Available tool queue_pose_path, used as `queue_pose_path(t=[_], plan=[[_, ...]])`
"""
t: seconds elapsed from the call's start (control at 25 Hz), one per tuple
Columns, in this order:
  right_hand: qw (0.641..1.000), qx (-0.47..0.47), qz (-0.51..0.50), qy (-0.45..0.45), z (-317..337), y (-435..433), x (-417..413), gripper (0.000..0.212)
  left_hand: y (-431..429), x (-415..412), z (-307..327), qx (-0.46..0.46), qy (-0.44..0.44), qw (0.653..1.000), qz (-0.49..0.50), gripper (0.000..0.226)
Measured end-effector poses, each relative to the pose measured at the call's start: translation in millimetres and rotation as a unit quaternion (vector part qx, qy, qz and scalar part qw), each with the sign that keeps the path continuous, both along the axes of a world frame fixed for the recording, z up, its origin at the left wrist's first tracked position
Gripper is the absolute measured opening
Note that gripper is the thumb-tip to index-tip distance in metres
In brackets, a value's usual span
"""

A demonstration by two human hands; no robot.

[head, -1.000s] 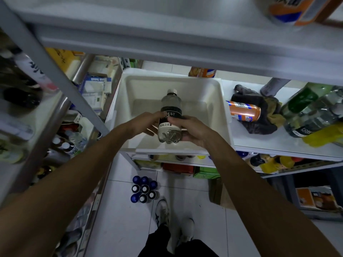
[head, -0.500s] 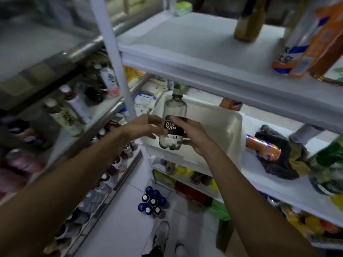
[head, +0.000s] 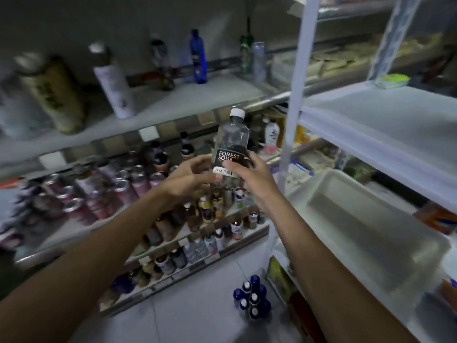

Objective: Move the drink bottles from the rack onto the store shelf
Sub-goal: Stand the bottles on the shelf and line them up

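A clear soda bottle (head: 231,142) with a white cap and a black "FOREST SODA" label stands upright in the air in front of me. My left hand (head: 190,178) grips its lower part from the left, and my right hand (head: 252,174) grips it from the right with fingers curled over the label. The white rack (head: 371,134) with its white bin (head: 358,216) stands to the right. The store shelf (head: 173,97) spreads to the left and behind the bottle, holding a few upright bottles.
Lower store shelves (head: 118,209) are packed with cans and small bottles. A white rack post (head: 294,95) rises just right of the bottle. A cluster of blue-capped bottles (head: 252,297) stands on the tiled floor between the rack and the shelves.
Both hands have lifted the bottle out of the white bin and carried it up and to the left, while my view swung from the rack toward the store shelves.
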State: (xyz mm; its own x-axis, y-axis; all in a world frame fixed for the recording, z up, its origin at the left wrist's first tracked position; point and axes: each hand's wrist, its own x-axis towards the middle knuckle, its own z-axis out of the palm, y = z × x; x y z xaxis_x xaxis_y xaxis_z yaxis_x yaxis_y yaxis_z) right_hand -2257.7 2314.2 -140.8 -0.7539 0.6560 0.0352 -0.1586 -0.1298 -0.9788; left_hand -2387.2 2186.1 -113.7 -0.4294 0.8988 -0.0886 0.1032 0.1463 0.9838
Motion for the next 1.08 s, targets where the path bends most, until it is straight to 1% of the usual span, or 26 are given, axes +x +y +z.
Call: queue_pose_path(t=[0.12, 0.2, 0.28, 0.32, 0.44, 0.48, 0.56, 0.6, 0.64, 0.72, 0.76, 0.88, 1.0, 1.08], plan=[[0.995, 0.013, 0.089, 0.051, 32, -30, -46, 0.065, -55, -31, 31, 0.05, 0.008, 0.997, 0.063, 0.057], [0.985, 0.027, 0.147, 0.084, 55, -50, -75, 0.065, -93, -49, 48, 0.08, 0.003, 0.992, 0.093, 0.054], [0.975, 0.055, 0.193, 0.098, 77, -76, -104, 0.066, -130, -62, 69, 0.094, 0.02, 0.988, 0.12, 0.054], [0.971, 0.061, 0.207, 0.105, 87, -91, -118, 0.065, -147, -69, 79, 0.095, 0.035, 0.986, 0.135, 0.054], [0.964, 0.058, 0.229, 0.125, 108, -140, -155, 0.048, -201, -89, 103, 0.084, 0.099, 0.973, 0.19, 0.059], [0.962, 0.054, 0.234, 0.127, 112, -157, -168, 0.046, -219, -96, 108, 0.076, 0.125, 0.968, 0.205, 0.06], [0.962, 0.041, 0.24, 0.125, 120, -193, -189, 0.054, -253, -109, 118, 0.069, 0.155, 0.957, 0.237, 0.06], [0.963, 0.03, 0.242, 0.12, 122, -210, -198, 0.058, -268, -115, 120, 0.073, 0.158, 0.952, 0.251, 0.059], [0.962, 0.023, 0.248, 0.115, 123, -228, -211, 0.055, -286, -123, 122, 0.081, 0.157, 0.948, 0.264, 0.057], [0.957, 0.029, 0.263, 0.118, 127, -262, -235, 0.038, -317, -140, 123, 0.086, 0.161, 0.944, 0.274, 0.05], [0.955, 0.046, 0.268, 0.115, 127, -278, -247, 0.037, -334, -149, 121, 0.085, 0.167, 0.942, 0.278, 0.047], [0.945, 0.113, 0.29, 0.096, 126, -328, -283, 0.049, -380, -176, 108, 0.102, 0.186, 0.93, 0.301, 0.044], [0.941, 0.127, 0.303, 0.083, 115, -367, -317, 0.062, -410, -197, 93, 0.136, 0.204, 0.911, 0.332, 0.04], [0.941, 0.152, 0.297, 0.061, 105, -387, -334, 0.063, -427, -216, 81, 0.14, 0.219, 0.904, 0.34, 0.043]])
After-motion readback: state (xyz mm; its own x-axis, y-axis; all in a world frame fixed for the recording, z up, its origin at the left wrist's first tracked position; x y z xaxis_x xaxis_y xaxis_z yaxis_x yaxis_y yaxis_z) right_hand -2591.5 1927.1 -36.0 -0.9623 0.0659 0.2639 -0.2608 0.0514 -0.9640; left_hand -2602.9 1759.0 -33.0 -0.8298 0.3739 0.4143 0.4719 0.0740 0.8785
